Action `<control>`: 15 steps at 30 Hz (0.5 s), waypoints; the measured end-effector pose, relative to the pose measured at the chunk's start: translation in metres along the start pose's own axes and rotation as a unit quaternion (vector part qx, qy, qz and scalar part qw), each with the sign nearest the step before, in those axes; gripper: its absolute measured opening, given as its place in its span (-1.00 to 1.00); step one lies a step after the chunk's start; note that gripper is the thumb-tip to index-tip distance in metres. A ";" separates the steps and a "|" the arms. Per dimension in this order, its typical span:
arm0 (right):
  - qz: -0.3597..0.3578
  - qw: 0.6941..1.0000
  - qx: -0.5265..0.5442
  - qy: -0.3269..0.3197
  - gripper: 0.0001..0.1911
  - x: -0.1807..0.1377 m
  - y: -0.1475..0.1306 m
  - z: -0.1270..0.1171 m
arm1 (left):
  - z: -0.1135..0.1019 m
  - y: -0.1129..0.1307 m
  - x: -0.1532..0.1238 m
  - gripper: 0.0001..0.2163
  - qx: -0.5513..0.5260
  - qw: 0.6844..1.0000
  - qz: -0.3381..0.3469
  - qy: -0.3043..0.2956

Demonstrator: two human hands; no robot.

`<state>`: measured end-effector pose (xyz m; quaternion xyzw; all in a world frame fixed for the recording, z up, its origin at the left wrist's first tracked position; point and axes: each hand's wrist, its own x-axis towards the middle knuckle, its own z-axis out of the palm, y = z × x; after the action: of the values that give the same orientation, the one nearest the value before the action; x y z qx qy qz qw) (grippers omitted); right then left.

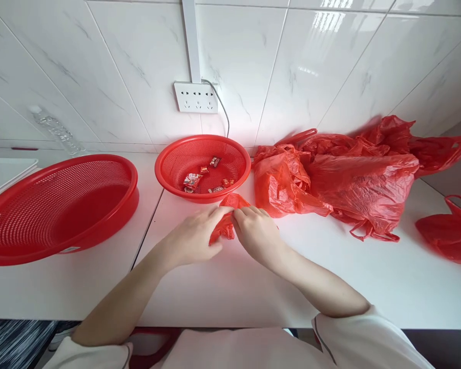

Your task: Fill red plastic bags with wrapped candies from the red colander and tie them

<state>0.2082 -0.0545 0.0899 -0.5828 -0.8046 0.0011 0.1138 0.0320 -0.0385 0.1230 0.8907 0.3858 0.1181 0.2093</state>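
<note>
Both hands are at a small red plastic bag (227, 225) above the white table, just in front of the smaller red basket. My left hand (197, 233) has its fingers closed at the bag's upper part, the thumb lower down. Curled over the bag from the other side, my right hand (255, 228) pinches it close to the left fingertips. Much of the bag is hidden behind the fingers. Inside the smaller red basket (163, 177) lie several small wrapped packets (192, 180), mostly red and brown.
A larger red basket (132, 197) stands at the left. Several red plastic bags (361, 179) are heaped at the right against the tiled wall, with another red bag (447, 236) at the far right. A clear bottle (59, 130), a white tray (11, 169) and a wall socket (195, 97) are behind.
</note>
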 end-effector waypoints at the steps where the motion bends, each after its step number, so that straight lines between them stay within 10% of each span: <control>1: -0.008 0.999 0.024 0.028 -0.77 -0.001 0.001 0.000 | 0.000 -0.002 0.000 -0.53 -0.045 0.999 -0.011 0.007; 9: -0.257 0.945 0.116 0.163 -0.77 -0.003 0.005 0.013 | 0.009 -0.020 0.010 -0.71 -0.198 0.969 -0.074 0.131; 15: -0.256 0.958 0.000 0.126 -0.73 0.010 0.021 0.019 | 0.004 -0.017 0.009 -0.76 -0.170 0.970 -0.037 0.167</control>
<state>0.2209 -0.0355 0.0702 -0.3522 -0.9062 -0.1012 0.2109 0.0289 -0.0222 0.1122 0.7949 0.4220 0.3212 0.2949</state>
